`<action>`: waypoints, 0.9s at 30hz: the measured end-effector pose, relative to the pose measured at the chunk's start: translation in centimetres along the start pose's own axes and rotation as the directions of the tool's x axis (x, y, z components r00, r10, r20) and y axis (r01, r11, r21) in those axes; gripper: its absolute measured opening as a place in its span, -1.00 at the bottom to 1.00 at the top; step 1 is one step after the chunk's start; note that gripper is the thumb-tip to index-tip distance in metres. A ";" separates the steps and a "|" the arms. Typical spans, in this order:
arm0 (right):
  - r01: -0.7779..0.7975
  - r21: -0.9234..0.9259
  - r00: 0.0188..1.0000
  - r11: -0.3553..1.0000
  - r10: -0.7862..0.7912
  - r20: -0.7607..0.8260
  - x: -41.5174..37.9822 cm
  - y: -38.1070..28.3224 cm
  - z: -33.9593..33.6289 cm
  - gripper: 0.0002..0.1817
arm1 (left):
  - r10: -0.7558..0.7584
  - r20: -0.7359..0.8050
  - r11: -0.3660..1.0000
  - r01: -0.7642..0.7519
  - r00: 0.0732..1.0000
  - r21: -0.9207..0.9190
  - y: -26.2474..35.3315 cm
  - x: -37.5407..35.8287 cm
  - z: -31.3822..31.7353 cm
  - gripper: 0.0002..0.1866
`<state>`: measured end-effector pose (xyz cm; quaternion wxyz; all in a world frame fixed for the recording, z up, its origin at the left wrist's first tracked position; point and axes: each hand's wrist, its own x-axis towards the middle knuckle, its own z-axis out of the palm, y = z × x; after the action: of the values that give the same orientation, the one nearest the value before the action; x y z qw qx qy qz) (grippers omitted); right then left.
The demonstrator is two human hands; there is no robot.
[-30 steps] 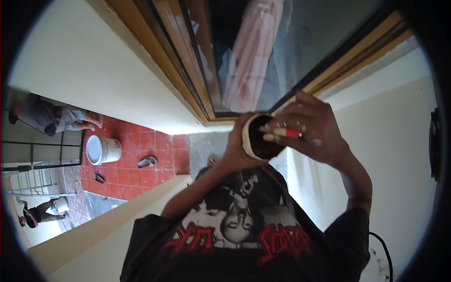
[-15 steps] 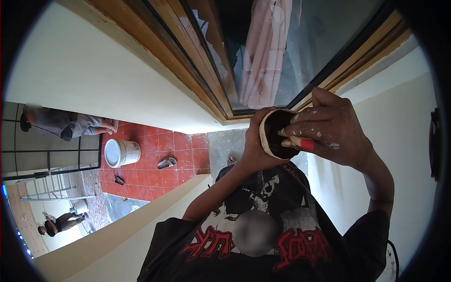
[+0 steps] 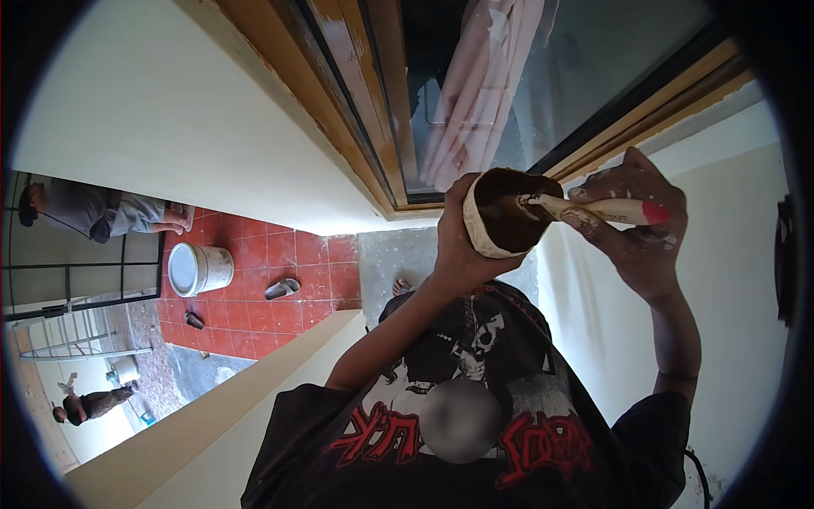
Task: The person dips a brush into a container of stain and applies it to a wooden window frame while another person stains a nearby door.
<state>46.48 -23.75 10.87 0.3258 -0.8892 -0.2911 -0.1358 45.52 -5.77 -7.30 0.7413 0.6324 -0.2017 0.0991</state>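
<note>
We'd best steady the pale-walled, brown-lined round cup (image 3: 476,230) within our curled left hand (image 3: 456,254) while our right hand (image 3: 640,239) pinches the red-tipped, pale wooden brush (image 3: 621,210), head over the cup's mouth.

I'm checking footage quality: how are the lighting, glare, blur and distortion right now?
Head view: black, curved edges suggest a fisheye lens; the window pane shows faint reflections; the wall below the right hand looks bright, while inside the cup it is dark; a round blurred patch sits on the shirt print, yet the brush reads fairly clearly.
</note>
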 end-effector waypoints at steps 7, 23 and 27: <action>0.434 -0.307 0.870 0.847 -0.482 -0.100 0.5 1.2 3.6 -0.64 | -0.029 -0.082 0.996 0.022 0.996 -0.090 0.6 0.1 0.2 0.02; -0.337 0.504 0.832 0.795 0.502 -0.235 -0.3 -0.9 10.7 -0.72 | 0.267 -0.369 0.906 -0.101 0.890 0.412 -2.3 -1.3 -1.7 -0.10; -0.336 0.581 0.825 0.741 0.530 -0.198 -0.1 -1.7 10.6 -0.73 | 0.310 -0.382 0.896 -0.134 0.871 0.423 -3.3 -2.1 -1.8 -0.10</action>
<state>45.94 -15.73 3.69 0.6237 -0.7705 -0.0351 -0.1270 45.28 -4.41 -11.37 0.6127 0.6977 -0.0783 0.3629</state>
